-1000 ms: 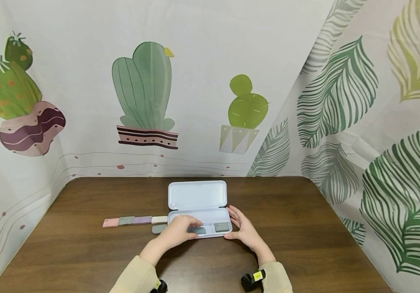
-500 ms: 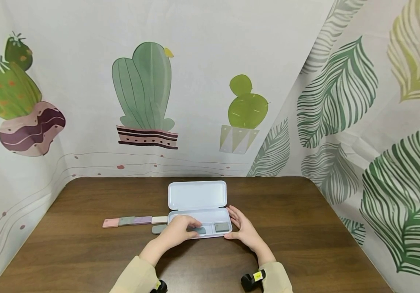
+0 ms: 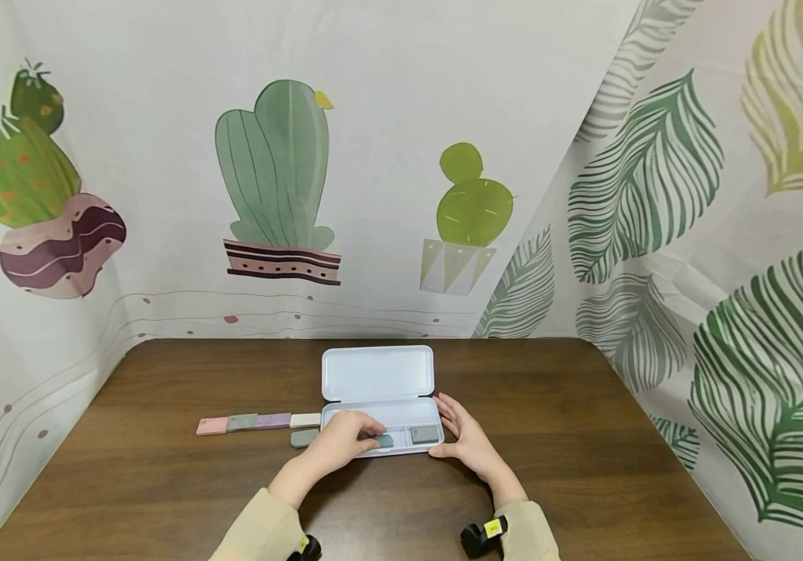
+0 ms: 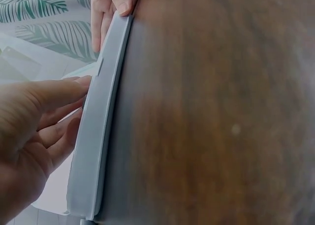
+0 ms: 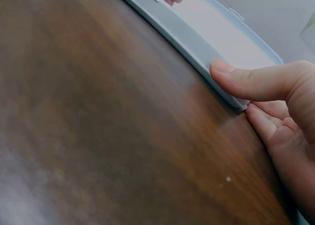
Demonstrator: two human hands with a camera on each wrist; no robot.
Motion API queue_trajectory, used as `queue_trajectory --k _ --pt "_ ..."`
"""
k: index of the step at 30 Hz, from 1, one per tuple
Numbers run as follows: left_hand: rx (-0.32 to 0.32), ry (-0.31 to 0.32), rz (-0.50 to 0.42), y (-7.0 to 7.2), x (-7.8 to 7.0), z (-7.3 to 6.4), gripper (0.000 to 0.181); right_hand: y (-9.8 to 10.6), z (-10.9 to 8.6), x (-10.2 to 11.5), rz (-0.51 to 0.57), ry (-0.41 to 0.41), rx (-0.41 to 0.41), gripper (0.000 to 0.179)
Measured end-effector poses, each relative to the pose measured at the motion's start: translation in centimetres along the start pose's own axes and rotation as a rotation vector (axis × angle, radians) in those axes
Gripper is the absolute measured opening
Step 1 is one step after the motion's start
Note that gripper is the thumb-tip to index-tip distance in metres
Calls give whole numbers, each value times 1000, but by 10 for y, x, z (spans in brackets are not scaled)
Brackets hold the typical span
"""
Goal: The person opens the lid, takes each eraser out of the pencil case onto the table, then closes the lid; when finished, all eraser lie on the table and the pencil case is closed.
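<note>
A pale blue pencil case point(image 3: 401, 411) lies on the table, its hinged lid point(image 3: 377, 374) raised at the back. My left hand point(image 3: 340, 441) reaches over the left part of the case, thumb and fingers pinching a flat blue-grey block point(image 3: 385, 441) in the front compartment. In the left wrist view, the front wall point(image 4: 93, 136) hides that block. A grey rectangular block point(image 3: 424, 435) sits in the front right compartment. My right hand point(image 3: 470, 442) grips the right end of the case, thumb at the front corner and fingers around the side.
Left of the case, a pink block point(image 3: 212, 426), a grey-green block point(image 3: 241, 422), a purple block point(image 3: 272, 421) and a white block point(image 3: 304, 421) form a row. A rounded grey-green piece point(image 3: 304, 439) lies in front of the white one, partly behind my left hand.
My left fingers have shifted slightly, and less of the blue-grey block shows beside them. My right hand and the case stay in place.
</note>
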State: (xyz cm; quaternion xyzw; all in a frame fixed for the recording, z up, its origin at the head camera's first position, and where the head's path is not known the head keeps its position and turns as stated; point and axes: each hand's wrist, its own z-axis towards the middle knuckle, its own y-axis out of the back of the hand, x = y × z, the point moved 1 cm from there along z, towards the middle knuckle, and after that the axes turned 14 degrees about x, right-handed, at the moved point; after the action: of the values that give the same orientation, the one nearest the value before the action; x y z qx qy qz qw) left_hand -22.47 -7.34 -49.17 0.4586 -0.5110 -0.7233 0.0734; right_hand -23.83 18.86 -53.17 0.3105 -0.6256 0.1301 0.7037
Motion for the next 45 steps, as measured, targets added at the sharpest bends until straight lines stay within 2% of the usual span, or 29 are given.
queue_trajectory --k 15,22,30,37,45 --pt "15 21 65 -2 -4 2 12 0 -1 0 6 9 -2 100" --pt "25 9 44 -1 -3 2 12 0 0 -1 -6 -5 -1 100" --pt "6 35 14 0 -4 0 11 0 -1 0 -8 -6 -4 100" --pt "-75 37 -37 15 1 -8 11 0 -1 -1 1 4 -2 100" --pt "-75 56 -118 38 24 -31 11 0 -1 -1 1 6 -1 100"
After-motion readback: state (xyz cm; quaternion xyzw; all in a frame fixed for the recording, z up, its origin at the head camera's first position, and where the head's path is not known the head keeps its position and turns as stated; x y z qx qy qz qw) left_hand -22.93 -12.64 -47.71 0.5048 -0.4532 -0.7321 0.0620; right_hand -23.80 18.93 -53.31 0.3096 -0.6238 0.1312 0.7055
